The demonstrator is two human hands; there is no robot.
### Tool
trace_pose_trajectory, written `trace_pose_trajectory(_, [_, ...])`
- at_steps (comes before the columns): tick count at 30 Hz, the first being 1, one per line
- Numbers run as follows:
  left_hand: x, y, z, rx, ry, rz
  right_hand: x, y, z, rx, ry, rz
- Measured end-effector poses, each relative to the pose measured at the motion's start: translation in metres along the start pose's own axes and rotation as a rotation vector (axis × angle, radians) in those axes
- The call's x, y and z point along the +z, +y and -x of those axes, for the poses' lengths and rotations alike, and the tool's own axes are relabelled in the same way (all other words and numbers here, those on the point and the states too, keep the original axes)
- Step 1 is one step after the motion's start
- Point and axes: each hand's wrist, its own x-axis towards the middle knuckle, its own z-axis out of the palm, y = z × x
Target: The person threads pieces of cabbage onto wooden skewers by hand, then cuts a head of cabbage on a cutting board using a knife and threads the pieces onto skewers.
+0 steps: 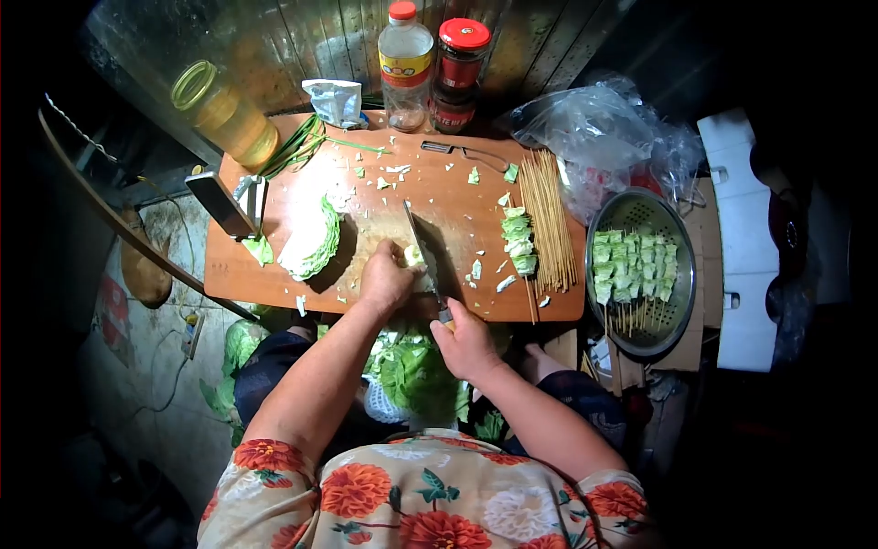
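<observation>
Pale-green cabbage piece (413, 255) sits mid-frame on a brown wooden board (498, 306), pinched by the left hand's (388, 277) curled fingers; the right hand (465, 342) closes round the handle of a long steel knife (424, 249). Upper centre, a clear plastic bottle (405, 105) bears a yellow-and-red label (405, 68), unreadably small.

Your wooden table (384, 183) bears a cabbage wedge (315, 242) left of centre, sticks (547, 220) at right, and, probably, scattered leaf scraps (476, 269).

— Can you make out the yellow-and-red label (405, 69) on your bottle (406, 44)?
— No, its print is too small and blurred. You can't read any words on your red-lidded jar (460, 66) beside it either.
</observation>
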Motion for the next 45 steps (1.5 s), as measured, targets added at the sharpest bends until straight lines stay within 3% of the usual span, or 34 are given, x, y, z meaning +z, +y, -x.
trace_pose_trajectory(4, [0.004,-0.003,0.001,0.000,0.001,0.035,0.014,0.030,-0.002,0.108,0.030,-0.174])
trace_pose_trajectory(6, [0.003,-0.001,0.005,0.168,-0.004,-0.086,0.019,0.052,-0.007,0.132,0.151,-0.194])
trace_pose_trajectory(8, [-0.008,0.021,0.022,0.202,0.024,-0.163,-0.011,0.016,-0.004,0.279,0.089,-0.361])
trace_pose_trajectory(10, [-0.012,0.029,0.023,0.520,-0.139,-0.521,-0.024,0.012,-0.001,0.242,0.102,-0.206])
trace_pose_trajectory(11, [-0.006,0.024,0.018,0.579,-0.169,-0.542,-0.027,0.012,0.002,0.241,0.104,-0.204])
trace_pose_trajectory(15, [-0.011,0.027,0.020,0.707,-0.319,-0.292,-0.037,0.000,0.011,0.190,0.003,-0.121])
trace_pose_trajectory(18, [-0.015,0.024,0.022,0.525,-0.224,-0.102,-0.038,0.003,0.017,0.209,-0.064,-0.111])
trace_pose_trajectory(20, [-0.016,0.016,0.022,0.362,0.082,-0.147,-0.045,-0.010,0.022,0.149,-0.110,0.032])
trace_pose_trajectory(21, [-0.010,-0.001,0.013,0.340,0.131,-0.111,-0.046,-0.015,0.025,0.133,-0.109,0.038])
trace_pose_trajectory(22, [-0.007,-0.004,0.013,0.341,0.131,-0.113,-0.045,-0.015,0.025,0.133,-0.109,0.036])
trace_pose_trajectory(24, [-0.001,-0.009,0.013,-0.083,-0.031,0.198,-0.043,-0.014,0.028,0.090,-0.105,0.064])
trace_pose_trajectory(26, [0.008,-0.026,0.007,-0.037,-0.081,0.181,-0.042,-0.014,0.029,0.071,-0.100,0.069])
trace_pose_trajectory(28, [0.000,0.001,0.021,0.034,-0.085,-0.015,-0.044,-0.014,0.029,0.057,-0.093,0.078])
trace_pose_trajectory(36, [0.005,0.001,0.013,-0.001,-0.056,-0.003,-0.068,-0.018,0.029,0.013,-0.180,0.147])
trace_pose_trajectory(37, [0.006,-0.002,0.010,-0.006,-0.062,0.002,-0.082,-0.040,0.026,0.191,-0.283,0.055])
trace_pose_trajectory(41, [0.007,-0.003,0.006,-0.050,-0.076,0.012,-0.090,-0.042,0.020,0.280,-0.343,0.012])
trace_pose_trajectory(45, [0.006,0.003,0.007,-0.057,-0.087,-0.010,-0.063,0.003,0.008,0.184,-0.299,0.091])
